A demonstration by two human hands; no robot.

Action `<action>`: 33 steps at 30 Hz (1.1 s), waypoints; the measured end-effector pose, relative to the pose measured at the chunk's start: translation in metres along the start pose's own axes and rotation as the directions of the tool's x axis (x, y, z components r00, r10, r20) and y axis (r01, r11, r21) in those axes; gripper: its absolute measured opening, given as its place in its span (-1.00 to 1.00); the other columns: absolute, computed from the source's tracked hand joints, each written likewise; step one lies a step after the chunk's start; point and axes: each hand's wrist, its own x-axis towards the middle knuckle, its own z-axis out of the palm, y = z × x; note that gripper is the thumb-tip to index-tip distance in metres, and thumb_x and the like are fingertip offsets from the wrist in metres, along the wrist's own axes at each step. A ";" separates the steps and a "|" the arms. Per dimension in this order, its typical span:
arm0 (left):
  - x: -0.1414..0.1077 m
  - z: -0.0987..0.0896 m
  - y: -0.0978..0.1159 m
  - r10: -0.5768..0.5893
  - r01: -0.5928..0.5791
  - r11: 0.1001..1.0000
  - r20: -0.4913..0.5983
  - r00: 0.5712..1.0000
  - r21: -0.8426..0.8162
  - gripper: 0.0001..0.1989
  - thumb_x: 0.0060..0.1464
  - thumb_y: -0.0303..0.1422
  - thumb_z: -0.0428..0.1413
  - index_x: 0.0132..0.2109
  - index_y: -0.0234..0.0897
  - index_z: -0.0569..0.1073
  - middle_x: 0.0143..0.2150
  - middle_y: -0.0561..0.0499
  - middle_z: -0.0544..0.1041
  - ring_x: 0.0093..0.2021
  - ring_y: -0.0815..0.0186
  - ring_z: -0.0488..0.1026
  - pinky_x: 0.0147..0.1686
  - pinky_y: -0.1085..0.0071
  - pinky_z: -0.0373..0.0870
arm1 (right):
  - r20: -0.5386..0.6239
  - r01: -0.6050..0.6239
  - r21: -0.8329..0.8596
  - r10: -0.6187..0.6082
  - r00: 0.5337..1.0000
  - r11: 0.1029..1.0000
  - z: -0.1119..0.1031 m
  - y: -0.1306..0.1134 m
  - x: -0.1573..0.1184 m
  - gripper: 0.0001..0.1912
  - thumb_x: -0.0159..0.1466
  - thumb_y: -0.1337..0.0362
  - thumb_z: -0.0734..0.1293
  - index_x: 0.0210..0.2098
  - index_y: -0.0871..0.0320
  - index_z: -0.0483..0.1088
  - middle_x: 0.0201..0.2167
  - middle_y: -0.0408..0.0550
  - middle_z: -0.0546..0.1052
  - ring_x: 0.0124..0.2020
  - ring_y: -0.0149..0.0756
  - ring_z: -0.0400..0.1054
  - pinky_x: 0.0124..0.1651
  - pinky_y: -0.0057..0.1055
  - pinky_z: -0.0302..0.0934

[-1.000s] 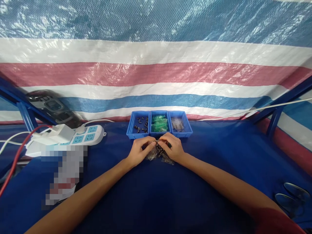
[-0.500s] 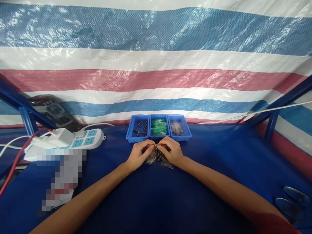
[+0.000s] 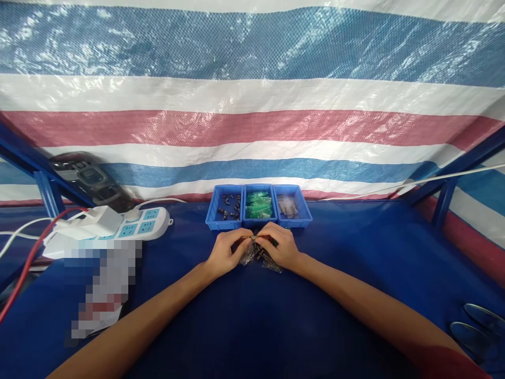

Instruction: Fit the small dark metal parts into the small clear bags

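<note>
My left hand [image 3: 226, 251] and my right hand [image 3: 281, 246] meet fingertip to fingertip in front of the bins, both pinched on a small item, perhaps the edge of a clear bag, too small to make out. Below the fingers lie clear plastic bags [image 3: 271, 264] and small dark screws [image 3: 259, 253], partly hidden by my hands. Behind them stand three blue bins side by side: the left bin [image 3: 214, 217] has loose dark screws, the middle bin [image 3: 258, 188] green packets [image 3: 259, 206], and the right bin [image 3: 303, 216] clear packets [image 3: 288, 206].
A white power strip [image 3: 158, 225] with plugs and cables lies at the left, beside a dark wrapped object [image 3: 92, 179]. Nearer is a blurred packet [image 3: 106, 287]. Glasses [image 3: 469, 337] rest at the far right. Blue frame bars [image 3: 442, 202] and a striped sheet [image 3: 252, 126] stand behind.
The view has shifted slightly. Both hands stay together over the bags, with the fingertips a little changed in pose around the small item.
</note>
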 end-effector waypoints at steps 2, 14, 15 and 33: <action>-0.001 0.001 -0.002 0.039 -0.038 0.999 -0.013 0.999 0.017 -0.86 0.17 -0.39 0.00 -0.20 -0.31 0.44 -0.41 0.04 0.51 -0.43 0.40 0.45 -0.40 0.50 0.35 | 0.004 0.003 0.016 -0.004 1.000 1.000 0.000 0.000 0.001 -0.83 0.32 0.26 0.22 -0.34 0.17 0.39 -0.46 -0.06 0.42 -0.43 -0.35 0.32 -0.37 -0.41 0.24; -0.004 0.002 0.000 0.133 -0.128 0.986 -0.049 0.990 0.106 -0.85 0.16 -0.42 -0.01 -0.18 -0.30 0.44 -0.35 -0.01 0.56 -0.38 0.36 0.52 -0.36 0.49 0.41 | 0.064 0.021 -0.032 -0.019 0.998 0.999 -0.002 0.001 -0.001 -0.73 0.36 0.23 0.15 -0.41 0.17 0.35 -0.52 -0.10 0.37 -0.50 -0.39 0.26 -0.43 -0.45 0.15; -0.004 0.002 0.000 0.133 -0.127 0.986 -0.049 0.990 0.109 -0.85 0.16 -0.42 -0.01 -0.18 -0.30 0.44 -0.36 -0.01 0.56 -0.38 0.36 0.52 -0.36 0.49 0.41 | 0.067 0.022 -0.031 -0.020 0.998 0.999 -0.002 0.001 -0.001 -0.73 0.36 0.24 0.15 -0.41 0.17 0.35 -0.52 -0.10 0.37 -0.50 -0.39 0.26 -0.43 -0.45 0.15; -0.005 0.003 -0.002 0.173 -0.166 0.978 -0.046 0.984 0.125 -0.86 0.16 -0.44 0.00 -0.17 -0.30 0.43 -0.35 0.00 0.56 -0.41 0.38 0.51 -0.38 0.50 0.40 | 0.103 0.040 -0.047 -0.035 0.994 0.998 -0.003 0.000 0.000 -0.70 0.38 0.24 0.11 -0.42 0.17 0.34 -0.54 -0.11 0.36 -0.51 -0.40 0.24 -0.43 -0.46 0.13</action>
